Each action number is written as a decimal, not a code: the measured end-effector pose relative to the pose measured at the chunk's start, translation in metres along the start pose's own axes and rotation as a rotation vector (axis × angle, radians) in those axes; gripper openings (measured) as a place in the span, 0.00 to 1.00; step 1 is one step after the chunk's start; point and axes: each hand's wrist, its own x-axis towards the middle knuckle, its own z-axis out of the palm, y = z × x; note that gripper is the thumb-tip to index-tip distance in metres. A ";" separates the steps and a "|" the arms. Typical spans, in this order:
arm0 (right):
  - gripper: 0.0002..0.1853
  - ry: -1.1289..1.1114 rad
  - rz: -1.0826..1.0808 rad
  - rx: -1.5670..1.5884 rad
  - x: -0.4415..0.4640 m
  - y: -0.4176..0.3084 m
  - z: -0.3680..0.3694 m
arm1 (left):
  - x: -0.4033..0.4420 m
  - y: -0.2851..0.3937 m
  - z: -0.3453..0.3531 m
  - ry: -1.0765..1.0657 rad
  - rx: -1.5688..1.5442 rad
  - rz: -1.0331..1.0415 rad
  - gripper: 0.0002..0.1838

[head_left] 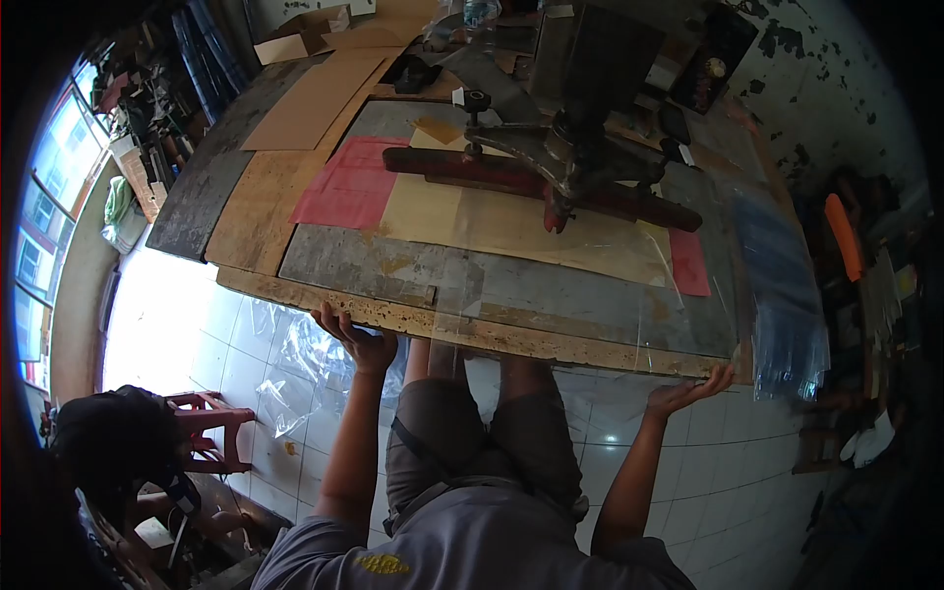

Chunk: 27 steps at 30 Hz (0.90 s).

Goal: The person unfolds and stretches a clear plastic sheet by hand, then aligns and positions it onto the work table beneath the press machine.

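My left hand point(359, 344) is at the table's front wooden edge point(472, 329), its fingers spread and the tips against the wood. Further right, my right hand point(693, 390) touches the underside of the same edge near the corner, fingers stretched out. A clear plastic sheet point(590, 324) lies over the worktop and hangs a little past the front; I cannot make out its full outline. Under it are a cream paper sheet point(511, 236) and red pieces, one a red sheet point(344, 187) at the left. A long metal press bar point(610, 197) sits above the papers.
Blue-tinted plastic sheets point(787, 285) hang over the table's right side. Cardboard point(310, 103) lies at the back left. Crumpled clear plastic point(305, 354) is on the tiled floor, near a red stool point(216, 428). An orange object point(844, 236) stands at the right.
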 end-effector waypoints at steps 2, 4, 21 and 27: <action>0.34 -0.011 -0.009 -0.015 0.001 0.000 -0.002 | 0.000 0.000 -0.001 -0.007 0.003 0.001 0.51; 0.34 -0.006 -0.003 -0.014 0.001 -0.002 -0.001 | 0.001 0.000 -0.001 -0.006 0.003 0.004 0.51; 0.31 -0.050 -0.039 -0.056 0.006 -0.010 -0.011 | 0.002 0.003 -0.003 -0.013 -0.006 -0.014 0.48; 0.29 -0.140 -0.054 -0.083 0.022 -0.026 -0.037 | -0.001 0.005 -0.010 -0.037 0.007 -0.026 0.47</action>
